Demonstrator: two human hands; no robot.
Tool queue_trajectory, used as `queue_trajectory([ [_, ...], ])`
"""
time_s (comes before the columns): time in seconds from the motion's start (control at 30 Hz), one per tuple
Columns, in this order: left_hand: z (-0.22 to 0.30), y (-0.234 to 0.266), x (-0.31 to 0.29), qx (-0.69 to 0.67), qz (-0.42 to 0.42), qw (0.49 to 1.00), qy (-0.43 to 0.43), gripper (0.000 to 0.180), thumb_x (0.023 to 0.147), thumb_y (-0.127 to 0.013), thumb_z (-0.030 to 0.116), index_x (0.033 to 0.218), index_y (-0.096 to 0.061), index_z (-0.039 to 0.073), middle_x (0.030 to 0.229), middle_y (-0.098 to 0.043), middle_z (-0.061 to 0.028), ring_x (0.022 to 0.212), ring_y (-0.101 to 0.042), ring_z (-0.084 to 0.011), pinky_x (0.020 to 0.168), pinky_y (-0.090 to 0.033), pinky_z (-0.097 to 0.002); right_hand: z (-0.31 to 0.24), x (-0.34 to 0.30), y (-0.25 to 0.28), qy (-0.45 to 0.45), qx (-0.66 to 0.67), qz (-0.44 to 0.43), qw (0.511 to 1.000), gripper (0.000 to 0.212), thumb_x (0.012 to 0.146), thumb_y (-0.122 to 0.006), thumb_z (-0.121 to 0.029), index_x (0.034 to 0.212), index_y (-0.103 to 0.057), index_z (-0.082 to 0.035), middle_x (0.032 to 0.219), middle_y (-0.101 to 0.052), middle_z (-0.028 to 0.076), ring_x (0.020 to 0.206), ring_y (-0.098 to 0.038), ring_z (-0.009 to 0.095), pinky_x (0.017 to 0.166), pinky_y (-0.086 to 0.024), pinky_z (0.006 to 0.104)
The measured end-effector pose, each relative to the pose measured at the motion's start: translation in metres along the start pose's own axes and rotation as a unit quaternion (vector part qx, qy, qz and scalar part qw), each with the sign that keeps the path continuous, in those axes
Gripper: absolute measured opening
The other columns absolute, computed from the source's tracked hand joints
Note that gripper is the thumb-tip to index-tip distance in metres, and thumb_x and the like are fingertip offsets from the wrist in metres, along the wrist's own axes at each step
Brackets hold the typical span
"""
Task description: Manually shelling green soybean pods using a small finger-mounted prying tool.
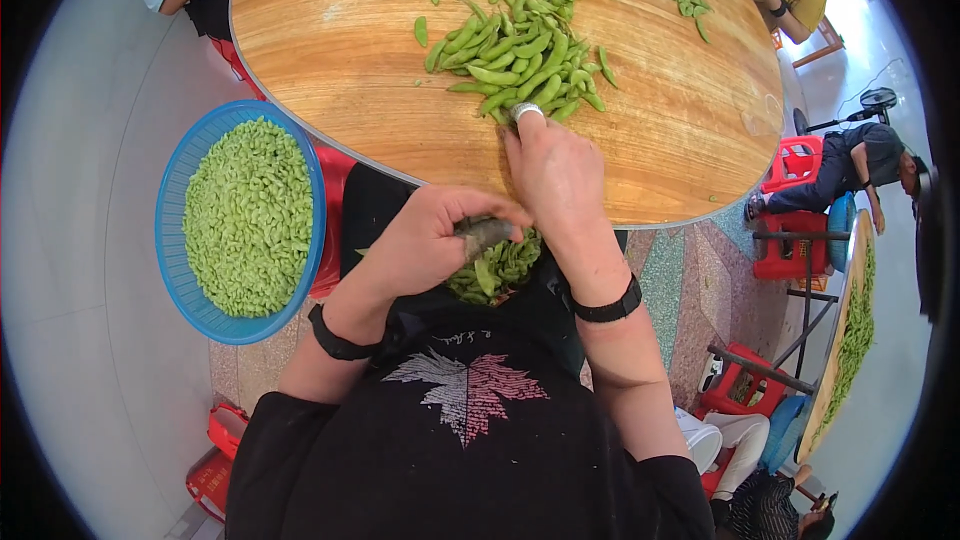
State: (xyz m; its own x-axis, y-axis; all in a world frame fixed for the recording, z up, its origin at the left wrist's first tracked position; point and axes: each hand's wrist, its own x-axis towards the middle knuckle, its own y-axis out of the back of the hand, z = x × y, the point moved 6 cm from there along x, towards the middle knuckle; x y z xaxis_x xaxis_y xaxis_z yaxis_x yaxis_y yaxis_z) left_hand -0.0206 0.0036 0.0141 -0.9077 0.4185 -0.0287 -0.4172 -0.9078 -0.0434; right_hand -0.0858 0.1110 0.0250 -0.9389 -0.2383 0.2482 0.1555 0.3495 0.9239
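R hand (560,168) at pods (525,52); L hand (424,245) lower (grip unclear).

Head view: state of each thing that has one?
Blue basket: filled with shelled beans
Pods: heaped on table, some scattered
Lower green heap: partly hidden
Left hand: curled, grey piece at fingers
Right hand: at pods' near edge
Wristbands: both worn

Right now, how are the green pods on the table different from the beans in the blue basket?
The pods are long and curved; the beans are short and small. The pods lie loosely heaped on the wooden table, while the beans fill the blue basket. The pods look darker than the beans. Both are green.
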Motion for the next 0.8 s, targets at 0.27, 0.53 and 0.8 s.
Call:
queue_trajectory([
  [0.27,0.008,0.016,0.014,0.220,0.206,0.943,-0.140,0.028,0.075,-0.069,0.005,0.103,-0.064,0.002,0.082,-0.060,0.0010,0.072,-0.055,-0.0097,0.068,-0.045,-0.0231,0.024,-0.032,-0.011,-0.160,0.489,-0.132,0.847,0.022,0.084,-0.063,-0.020,0.078,-0.055,-0.001,0.052,-0.047,0.000,0.050,-0.041,0.006,0.047,-0.035,0.0236],
  [0.53,-0.021,0.013,0.018,-0.275,0.162,0.947,-0.024,0.016,0.083,-0.063,0.010,0.098,-0.068,0.005,0.081,-0.065,0.0045,0.062,-0.046,0.0012,0.051,-0.030,-0.0160,0.008,-0.054,0.006,-0.172,0.637,-0.163,0.734,0.017,0.096,-0.043,-0.018,0.095,-0.052,-0.004,0.066,-0.046,-0.004,0.052,-0.036,0.003,0.046,-0.028,0.0181],
  [0.8,-0.019,0.006,0.018,-0.251,0.163,0.953,-0.058,0.016,0.081,-0.064,0.006,0.097,-0.066,0.005,0.091,-0.067,-0.0053,0.063,-0.052,-0.0033,0.052,-0.034,-0.0155,0.003,-0.063,-0.003,-0.158,0.700,-0.250,0.650,0.023,0.097,-0.041,-0.019,0.109,-0.052,-0.002,0.070,-0.048,0.000,0.052,-0.034,0.003,0.044,-0.026,0.0176],
])
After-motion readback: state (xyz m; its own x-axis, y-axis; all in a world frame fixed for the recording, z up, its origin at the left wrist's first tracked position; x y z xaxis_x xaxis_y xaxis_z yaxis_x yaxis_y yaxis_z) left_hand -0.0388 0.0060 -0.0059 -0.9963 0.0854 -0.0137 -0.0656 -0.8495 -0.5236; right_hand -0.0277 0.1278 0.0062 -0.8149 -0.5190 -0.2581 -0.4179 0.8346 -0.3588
